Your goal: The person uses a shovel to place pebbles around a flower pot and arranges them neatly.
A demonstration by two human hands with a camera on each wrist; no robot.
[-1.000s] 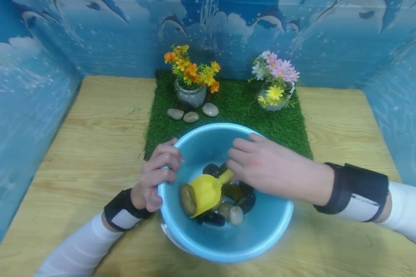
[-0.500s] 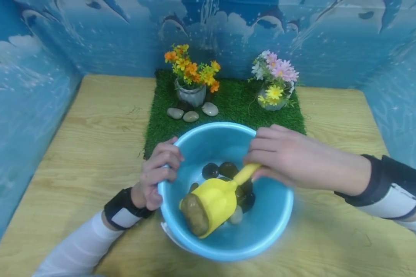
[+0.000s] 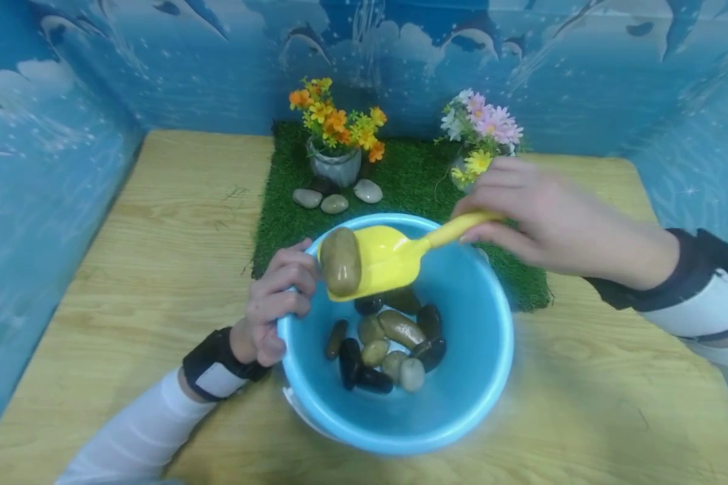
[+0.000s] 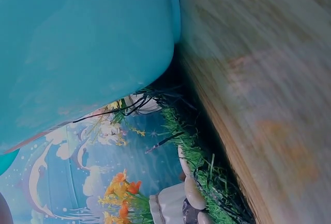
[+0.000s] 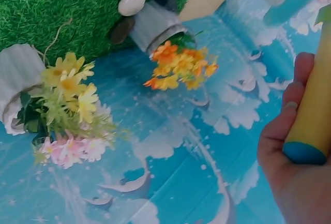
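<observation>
My right hand (image 3: 530, 209) grips the handle of a yellow toy shovel (image 3: 394, 263), held over the blue bucket (image 3: 461, 424). A large olive-brown stone (image 3: 341, 261) lies on the front of the scoop, near the bucket's left rim. In the right wrist view the fingers wrap the yellow handle (image 5: 313, 110), whose butt end is blue. My left hand (image 3: 284, 296) holds the bucket's left rim, fingers curled over it. Several wet stones (image 3: 394, 343), black, brown and pale, lie on the bucket's bottom. The left wrist view shows the bucket's outer wall (image 4: 88, 43).
Behind the bucket lies a green grass mat (image 3: 412, 175) on the wooden table (image 3: 176, 222). It bears a pot of orange flowers (image 3: 335, 162), a pot of pink and yellow flowers (image 3: 482, 135) and several pebbles (image 3: 334, 204). A dolphin-print backdrop (image 3: 370, 60) surrounds the table.
The shovel has risen from among the stones to rim height with the large stone on it, the right hand moving up and right. My left hand has stayed at the rim.
</observation>
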